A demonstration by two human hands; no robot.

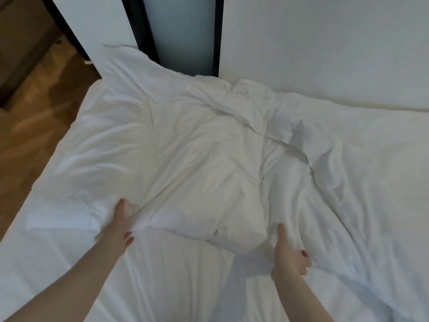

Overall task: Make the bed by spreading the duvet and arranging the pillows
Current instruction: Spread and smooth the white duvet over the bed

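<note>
White wall (325,43), wooden floor (30,126), perhaps frosted glass (178,31)

Both forearms are bare, no sleeves showing, no watch or rings on the left hand (120,223) or right hand (289,254). Nails look painted dark reddish.

This is a bedroom. A big bed (348,159) with white sheets fills most of the view. A pillow (162,147) lies on it, beside a white wall (325,43) and a wood floor (34,112).
</note>
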